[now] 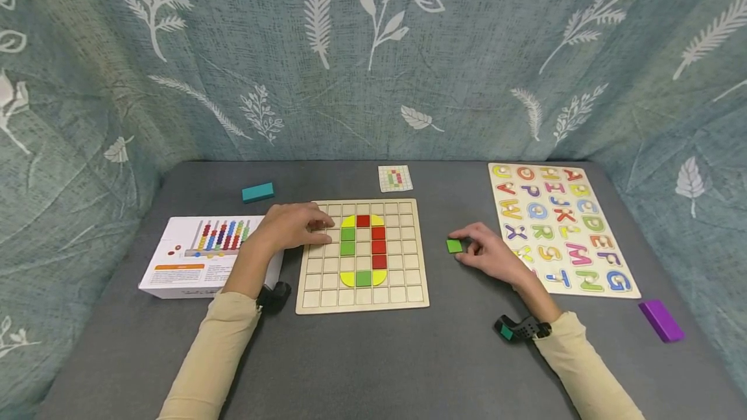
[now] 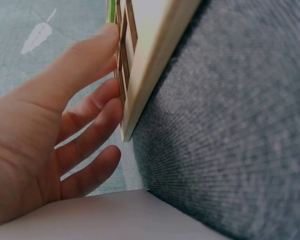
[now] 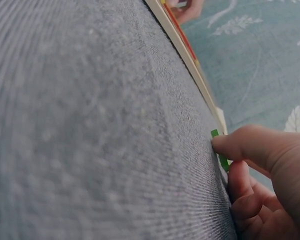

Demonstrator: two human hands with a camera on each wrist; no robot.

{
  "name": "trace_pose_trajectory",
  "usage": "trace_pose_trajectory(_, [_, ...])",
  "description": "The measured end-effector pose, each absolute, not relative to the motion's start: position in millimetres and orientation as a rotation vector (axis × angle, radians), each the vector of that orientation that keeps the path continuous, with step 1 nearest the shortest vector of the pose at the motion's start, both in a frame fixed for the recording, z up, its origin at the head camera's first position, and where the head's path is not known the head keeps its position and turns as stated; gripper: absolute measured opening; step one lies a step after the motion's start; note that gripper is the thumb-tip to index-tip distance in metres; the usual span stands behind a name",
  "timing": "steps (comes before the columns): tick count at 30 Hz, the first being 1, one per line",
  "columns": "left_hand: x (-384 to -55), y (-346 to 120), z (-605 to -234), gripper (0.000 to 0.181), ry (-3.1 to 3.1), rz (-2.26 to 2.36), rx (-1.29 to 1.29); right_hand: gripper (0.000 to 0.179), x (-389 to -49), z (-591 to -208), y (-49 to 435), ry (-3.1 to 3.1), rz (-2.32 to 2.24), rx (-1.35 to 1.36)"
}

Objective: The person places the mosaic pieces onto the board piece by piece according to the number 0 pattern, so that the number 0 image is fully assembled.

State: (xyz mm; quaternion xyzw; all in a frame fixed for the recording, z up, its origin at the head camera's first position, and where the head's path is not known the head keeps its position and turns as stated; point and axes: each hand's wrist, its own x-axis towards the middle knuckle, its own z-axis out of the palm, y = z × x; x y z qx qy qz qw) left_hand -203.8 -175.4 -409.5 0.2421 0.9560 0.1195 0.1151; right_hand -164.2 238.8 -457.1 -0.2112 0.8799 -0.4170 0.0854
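A wooden grid board [image 1: 321, 280] lies mid-table, set with red tiles [image 1: 379, 247], green tiles [image 1: 347, 240] and rounded yellow corner pieces [image 1: 379, 277]. My left hand [image 1: 292, 225] rests at the board's upper left, its fingers loosely bent and holding nothing. In the left wrist view, the thumb [image 2: 97, 45] and fingertips touch the board's face. To the right of the board, my right hand [image 1: 490, 253] pinches a green square tile [image 1: 454, 246] between thumb and finger, at or just above the cloth. The right wrist view shows this tile [image 3: 221, 156] edge-on, partly hidden by the thumb.
A small pattern card [image 1: 395, 178] lies behind the board. Left of it are a white box [image 1: 169, 271] with an abacus picture and a teal block [image 1: 258, 192]. An alphabet board [image 1: 560, 212] and a purple block [image 1: 661, 320] lie right. A leaf-patterned curtain [image 1: 350, 102] stands behind.
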Motion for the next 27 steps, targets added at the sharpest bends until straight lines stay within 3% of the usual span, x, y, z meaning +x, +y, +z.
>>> trace_pose_trajectory(27, [-200.8, -173.9, -412.4, 0.033, 2.840, 0.376, 0.700, 0.032, -166.5, -463.1, 237.1, 2.663, -1.232, -0.637])
